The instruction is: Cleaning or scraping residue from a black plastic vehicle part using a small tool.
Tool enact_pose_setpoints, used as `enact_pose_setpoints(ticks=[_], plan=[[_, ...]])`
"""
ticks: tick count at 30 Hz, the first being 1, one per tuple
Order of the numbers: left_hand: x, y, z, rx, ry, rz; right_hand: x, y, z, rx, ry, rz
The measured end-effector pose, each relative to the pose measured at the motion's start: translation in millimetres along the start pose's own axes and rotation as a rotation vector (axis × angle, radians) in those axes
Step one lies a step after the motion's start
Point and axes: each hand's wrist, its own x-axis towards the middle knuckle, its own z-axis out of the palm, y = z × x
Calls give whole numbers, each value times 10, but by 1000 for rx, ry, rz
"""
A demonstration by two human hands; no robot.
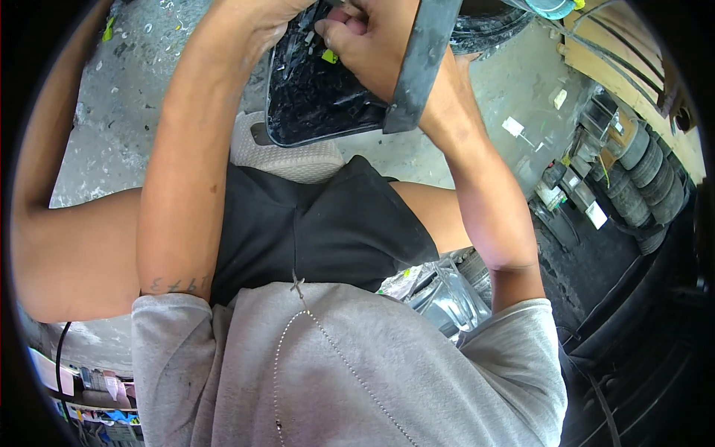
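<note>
Both my hands are at the top edge, over a black tray-like container (324, 123) holding dark shiny bits and a small yellow-green scrap (329, 56). My right hand (372, 48) is closed, its thumb and fingers curled together; what they hold, if anything, I cannot make out. A flat dark bar (423, 63) crosses in front of my right wrist, its lower end at the tray's edge. Of my left hand (281, 9) only the part near the wrist shows, left of the right hand; its fingers are cut off by the frame.
A pale textured plastic piece (290, 158) lies under the tray, in front of my lap. Beyond my right arm are a round black container (491, 33), stacked dark cylindrical items (644, 175) and cables (618, 37). Clear plastic (450, 298) lies beside my right elbow. The grey floor (141, 89) carries scattered scraps.
</note>
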Motion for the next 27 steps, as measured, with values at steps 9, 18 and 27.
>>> enact_pose_setpoints(ticks=[9, 18, 27], plan=[[28, -66, -14, 59, 18, 40, -48, -33, 25, 145, 38, 149], [-87, 152, -30, -92, -175, -16, -63, -10, 81, 130, 72, -70], [-59, 43, 33, 25, 2, -14, -44, -19, 131, 168, 56, -4]])
